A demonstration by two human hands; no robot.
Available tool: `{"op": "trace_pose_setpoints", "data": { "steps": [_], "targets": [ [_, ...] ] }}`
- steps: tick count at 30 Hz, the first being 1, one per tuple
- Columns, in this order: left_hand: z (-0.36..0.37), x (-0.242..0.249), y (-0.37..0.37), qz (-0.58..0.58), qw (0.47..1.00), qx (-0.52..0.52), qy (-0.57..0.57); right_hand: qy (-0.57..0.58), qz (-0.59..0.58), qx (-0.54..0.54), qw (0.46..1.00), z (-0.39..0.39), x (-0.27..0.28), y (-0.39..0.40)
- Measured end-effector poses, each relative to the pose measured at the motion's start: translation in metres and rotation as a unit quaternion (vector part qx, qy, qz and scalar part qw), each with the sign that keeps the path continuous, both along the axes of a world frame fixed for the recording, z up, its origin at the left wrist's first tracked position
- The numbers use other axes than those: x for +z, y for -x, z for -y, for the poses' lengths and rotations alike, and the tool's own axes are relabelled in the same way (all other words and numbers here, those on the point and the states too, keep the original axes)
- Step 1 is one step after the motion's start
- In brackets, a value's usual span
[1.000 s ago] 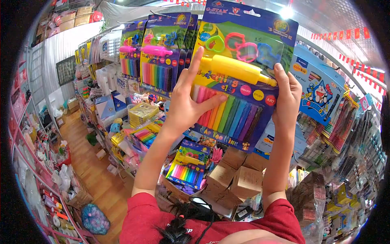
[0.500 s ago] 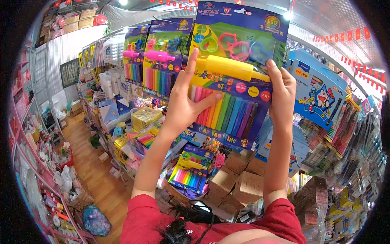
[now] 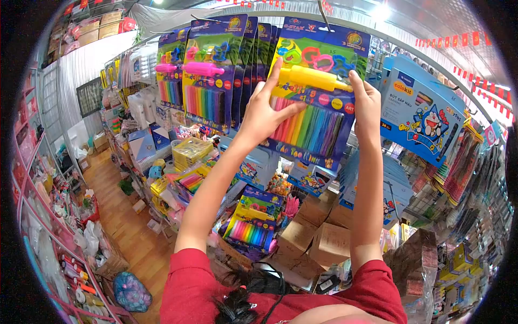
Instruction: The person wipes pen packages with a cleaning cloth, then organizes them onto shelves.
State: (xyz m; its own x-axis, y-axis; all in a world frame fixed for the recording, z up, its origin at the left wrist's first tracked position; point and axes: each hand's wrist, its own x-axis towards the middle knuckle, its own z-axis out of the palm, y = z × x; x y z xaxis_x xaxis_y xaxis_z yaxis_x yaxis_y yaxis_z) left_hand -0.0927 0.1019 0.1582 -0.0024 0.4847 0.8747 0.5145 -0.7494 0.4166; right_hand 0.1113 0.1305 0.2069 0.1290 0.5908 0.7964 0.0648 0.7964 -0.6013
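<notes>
Raised in front of me is a modelling clay pack (image 3: pixel 310 127), a blue card with a yellow roller, shape cutters and a row of coloured sticks. My left hand (image 3: pixel 263 110) grips its left side, index finger along the edge and thumb across the front. On the opposite edge, my right hand (image 3: pixel 366 102) is closed round the card beside the roller's end. A metal display hook (image 3: pixel 324 15) overlaps the pack's top edge. Similar clay packs with pink rollers (image 3: pixel 208 81) hang in a row just left of it.
Blue crayon boxes (image 3: pixel 418 116) hang at the right. Below my arms, another clay pack (image 3: pixel 252 221) lies on a heap of goods, near open cardboard boxes (image 3: pixel 329 243). A wooden aisle floor (image 3: pixel 108 183) runs along the left, with a filled plastic bag (image 3: pixel 131 291) on it.
Both hands have carried the clay pack forward, away from me, to the display hook. It looks smaller and slightly lower, and more hanging packs show beside it.
</notes>
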Motion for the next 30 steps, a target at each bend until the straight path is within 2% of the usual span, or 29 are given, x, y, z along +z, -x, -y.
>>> {"op": "trace_pose_setpoints", "data": {
  "steps": [2, 5, 6, 10, 13, 14, 17, 20, 22, 25, 27, 30],
  "targets": [
    [-0.016, 0.003, -0.005, -0.015, 1.0, 0.019, 0.014, 0.012, 0.016, -0.059, 0.998, -0.017, 0.0, -0.007],
    [-0.038, 0.001, -0.01, -0.027, 0.999, 0.013, 0.014, -0.046, 0.04, -0.16, 0.985, -0.034, -0.003, -0.014],
    [-0.042, -0.001, -0.011, -0.029, 1.0, 0.007, 0.004, -0.1, 0.039, -0.194, 0.975, -0.046, -0.007, -0.016],
    [-0.048, -0.009, -0.011, -0.027, 1.0, 0.008, -0.005, 0.03, 0.158, -0.279, 0.947, 0.019, -0.001, -0.004],
    [-0.045, -0.012, -0.01, -0.034, 0.999, 0.038, 0.0, 0.02, 0.203, -0.326, 0.923, 0.034, -0.012, -0.003],
    [-0.045, -0.013, -0.009, -0.036, 0.998, 0.049, 0.002, 0.051, 0.237, -0.361, 0.9, 0.044, -0.015, -0.003],
    [-0.046, -0.017, -0.008, -0.043, 0.996, 0.078, -0.018, 0.046, 0.278, -0.373, 0.884, 0.091, -0.028, 0.0],
    [-0.04, -0.028, -0.007, -0.037, 0.991, 0.114, -0.052, -0.016, 0.209, -0.32, 0.924, 0.134, -0.047, 0.004],
    [-0.019, -0.041, -0.004, -0.047, 0.982, 0.164, -0.08, -0.001, 0.166, -0.211, 0.963, 0.153, -0.068, -0.001],
    [0.023, -0.077, 0.01, 0.031, 0.993, 0.08, -0.076, 0.04, 0.141, -0.076, 0.986, 0.167, -0.114, -0.007],
    [0.059, -0.117, 0.017, 0.154, 0.988, -0.006, 0.025, 0.154, 0.178, -0.005, 0.972, 0.164, -0.154, -0.011],
    [0.081, -0.205, 0.024, 0.251, 0.962, 0.0, 0.103, 0.296, 0.327, 0.004, 0.897, 0.15, -0.216, -0.011]
  ]
}}
